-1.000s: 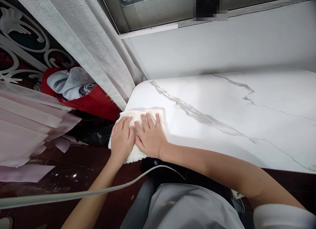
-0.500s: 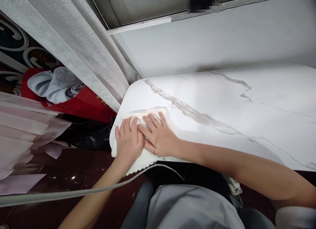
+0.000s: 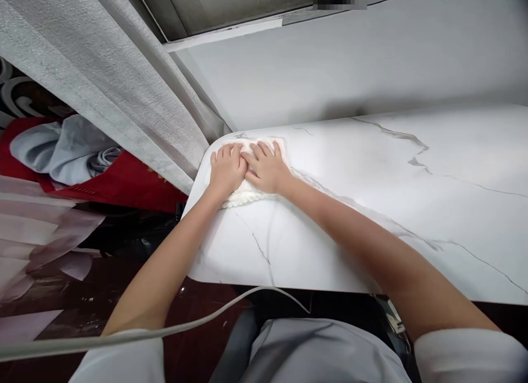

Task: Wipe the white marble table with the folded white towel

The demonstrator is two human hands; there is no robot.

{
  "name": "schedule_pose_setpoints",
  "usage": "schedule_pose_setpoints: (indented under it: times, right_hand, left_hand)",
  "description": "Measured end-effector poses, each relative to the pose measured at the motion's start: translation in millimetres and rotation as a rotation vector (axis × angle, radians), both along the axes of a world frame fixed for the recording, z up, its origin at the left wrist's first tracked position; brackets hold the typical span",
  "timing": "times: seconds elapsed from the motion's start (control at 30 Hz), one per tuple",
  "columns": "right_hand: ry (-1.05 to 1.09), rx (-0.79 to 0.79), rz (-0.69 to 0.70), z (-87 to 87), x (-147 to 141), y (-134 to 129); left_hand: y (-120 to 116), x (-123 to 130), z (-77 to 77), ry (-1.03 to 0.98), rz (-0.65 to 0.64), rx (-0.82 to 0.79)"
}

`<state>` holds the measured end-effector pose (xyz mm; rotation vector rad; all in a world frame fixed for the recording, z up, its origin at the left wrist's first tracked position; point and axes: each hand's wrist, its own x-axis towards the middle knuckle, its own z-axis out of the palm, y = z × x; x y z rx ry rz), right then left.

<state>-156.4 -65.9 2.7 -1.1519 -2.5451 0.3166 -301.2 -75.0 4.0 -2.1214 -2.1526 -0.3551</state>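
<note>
Evidently for even pressure: left hand (image 3: 227, 171), right hand (image 3: 267, 169), fingers open, flat. Beneath: cloth (image 3: 247, 196), far left corner of bench (image 3: 297, 256).

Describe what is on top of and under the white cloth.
On the white cloth lie the left hand and right hand. Beneath it is the marble-patterned tabletop, visible around the cloth; the covered patch itself cannot be seen.

Indoor room: curtain (image 3: 124, 86), marbled table (image 3: 350, 163)
</note>
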Motion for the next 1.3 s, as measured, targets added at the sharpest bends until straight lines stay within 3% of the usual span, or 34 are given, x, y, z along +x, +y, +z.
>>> schedule_pose_setpoints:
  times: [0.3, 0.63, 1.03, 1.17, 1.3]
  right_hand:
    - [0.011, -0.029, -0.139, -6.0, 4.1, 64.9]
    - [0.052, 0.031, -0.212, -9.1, 23.7, 92.5]
    - [0.04, 0.055, -0.282, -9.8, 42.7, 58.4]
    - [0.012, 0.047, -0.287, -8.1, 52.9, 28.9]
    - [-0.005, 0.074, -0.234, -10.6, 62.4, -14.5]
  left_hand:
    - [79.5, 7.9, -1.5, -0.003, -0.076, 0.0]
    - [111.9, 33.0, 2.4, 0.027, -0.084, -0.037]
    - [83.3, 52.5, -0.7, -0.043, -0.144, -0.041]
    - [54.3, 60.1, -0.9, -0.025, -0.165, -0.029]
    - [5.6, 63.2, -2.6, 0.03, -0.205, -0.002]
